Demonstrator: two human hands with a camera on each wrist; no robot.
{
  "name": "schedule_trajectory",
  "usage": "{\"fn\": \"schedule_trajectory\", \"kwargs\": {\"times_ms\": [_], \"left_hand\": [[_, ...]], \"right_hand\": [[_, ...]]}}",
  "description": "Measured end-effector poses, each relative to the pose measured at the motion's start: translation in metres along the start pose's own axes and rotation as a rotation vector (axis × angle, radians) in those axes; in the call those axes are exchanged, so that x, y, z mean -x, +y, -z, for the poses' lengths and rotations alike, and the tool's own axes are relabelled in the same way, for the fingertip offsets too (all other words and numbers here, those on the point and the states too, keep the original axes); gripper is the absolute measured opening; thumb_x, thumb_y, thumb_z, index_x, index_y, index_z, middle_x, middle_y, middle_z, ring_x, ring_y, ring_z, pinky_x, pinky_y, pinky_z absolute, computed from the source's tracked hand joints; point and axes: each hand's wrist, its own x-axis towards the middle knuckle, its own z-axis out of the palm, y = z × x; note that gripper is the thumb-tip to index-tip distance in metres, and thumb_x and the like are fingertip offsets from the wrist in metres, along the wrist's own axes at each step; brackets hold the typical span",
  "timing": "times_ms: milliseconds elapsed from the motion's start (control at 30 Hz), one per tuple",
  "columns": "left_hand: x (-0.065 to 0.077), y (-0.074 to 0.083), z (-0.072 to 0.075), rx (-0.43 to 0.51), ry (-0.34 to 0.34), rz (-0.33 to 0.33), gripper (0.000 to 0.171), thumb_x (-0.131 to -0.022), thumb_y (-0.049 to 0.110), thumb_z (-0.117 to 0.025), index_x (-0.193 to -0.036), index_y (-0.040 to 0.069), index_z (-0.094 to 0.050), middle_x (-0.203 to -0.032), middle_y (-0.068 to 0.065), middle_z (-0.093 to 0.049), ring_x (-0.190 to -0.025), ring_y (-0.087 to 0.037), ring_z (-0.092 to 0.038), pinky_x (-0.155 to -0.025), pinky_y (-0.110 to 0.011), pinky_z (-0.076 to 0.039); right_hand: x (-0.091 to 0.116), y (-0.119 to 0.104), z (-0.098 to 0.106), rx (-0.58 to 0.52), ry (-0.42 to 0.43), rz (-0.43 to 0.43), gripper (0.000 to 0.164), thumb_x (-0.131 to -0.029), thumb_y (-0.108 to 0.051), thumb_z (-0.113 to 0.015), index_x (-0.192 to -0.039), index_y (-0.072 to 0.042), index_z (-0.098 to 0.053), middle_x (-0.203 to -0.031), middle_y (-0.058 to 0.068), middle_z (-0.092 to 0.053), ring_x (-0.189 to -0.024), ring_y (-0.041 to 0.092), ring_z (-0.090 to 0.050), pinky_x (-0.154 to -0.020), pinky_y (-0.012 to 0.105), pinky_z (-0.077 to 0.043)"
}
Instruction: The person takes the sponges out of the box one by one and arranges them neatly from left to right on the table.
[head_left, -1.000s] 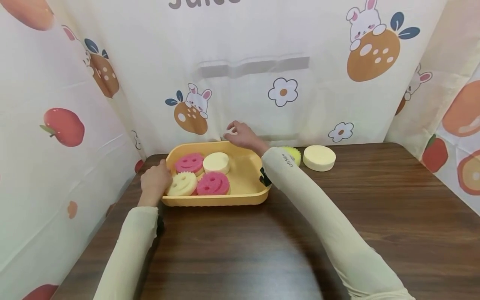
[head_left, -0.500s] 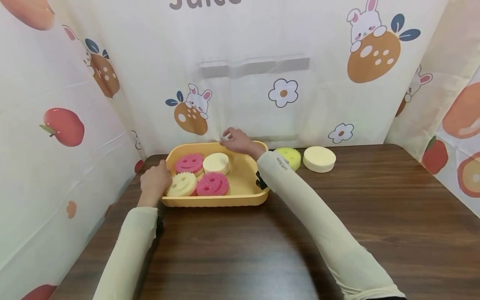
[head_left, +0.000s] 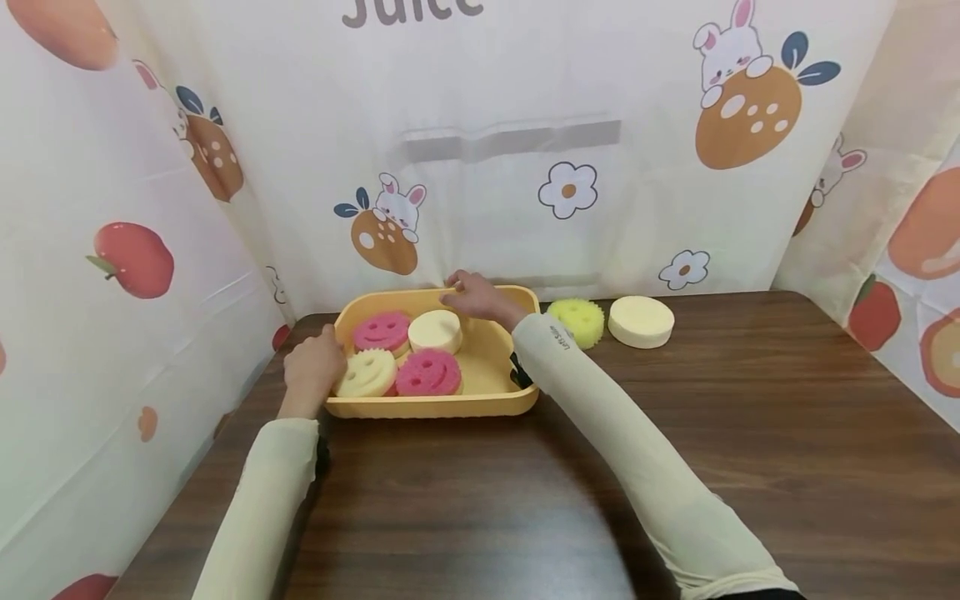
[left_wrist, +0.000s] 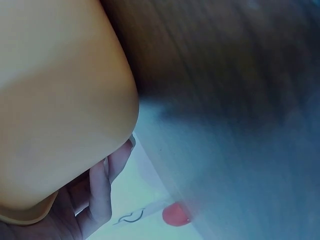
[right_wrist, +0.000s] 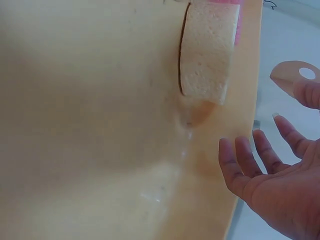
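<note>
A yellow plastic tray point(head_left: 435, 407) sits at the back of the table, holding round smiley-face sponges on its left side. Two are pink sponges point(head_left: 381, 331), one is a cream sponge point(head_left: 367, 372) with a scalloped edge, and one is a plain cream sponge point(head_left: 435, 331). My left hand point(head_left: 313, 367) grips the tray's left end; in the left wrist view its bent fingers point(left_wrist: 100, 187) lie along the outer wall. Over the tray's back rim hovers my right hand point(head_left: 480, 298). Its fingers are loosely spread with nothing between them, as the right wrist view point(right_wrist: 280, 185) shows.
To the right of the tray lie a bright yellow smiley sponge point(head_left: 577, 321), partly behind my right sleeve point(head_left: 600, 408), and a cream round sponge point(head_left: 641, 322). A printed curtain point(head_left: 495, 208) stands right behind the tray and along both sides of the dark wooden table point(head_left: 465, 500).
My right hand has come down from above the tray's back rim to rim height. The yellow sponge to the right shows more fully beside my sleeve. My left hand keeps its hold.
</note>
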Motion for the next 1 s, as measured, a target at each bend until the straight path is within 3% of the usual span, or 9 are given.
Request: {"fn": "schedule_trajectory", "kwargs": {"times_ms": [567,1000], "left_hand": [[0.000,-0.002,-0.001,0.001,0.003,-0.007,0.041,-0.104,0.025,-0.038,-0.136,-0.001,-0.040,-0.115,-0.035,-0.062,-0.099,-0.052,-0.062,-0.079,-0.061,-0.050],[0.003,-0.001,0.001,0.016,0.031,-0.027,0.040,-0.104,0.026,-0.037,-0.134,-0.001,-0.041,-0.117,-0.036,-0.061,-0.102,-0.054,-0.061,-0.081,-0.062,-0.048]], "right_hand": [[-0.001,0.008,-0.013,0.081,-0.030,0.039,0.045,-0.097,-0.038,-0.055,-0.132,-0.009,-0.051,-0.138,0.020,-0.053,-0.129,0.033,-0.052,-0.108,0.045,-0.043],[0.002,0.012,-0.014,0.056,-0.090,0.062,0.048,-0.098,-0.036,-0.054,-0.137,-0.008,-0.047,-0.139,0.021,-0.052,-0.129,0.034,-0.052,-0.108,0.045,-0.044]]}}
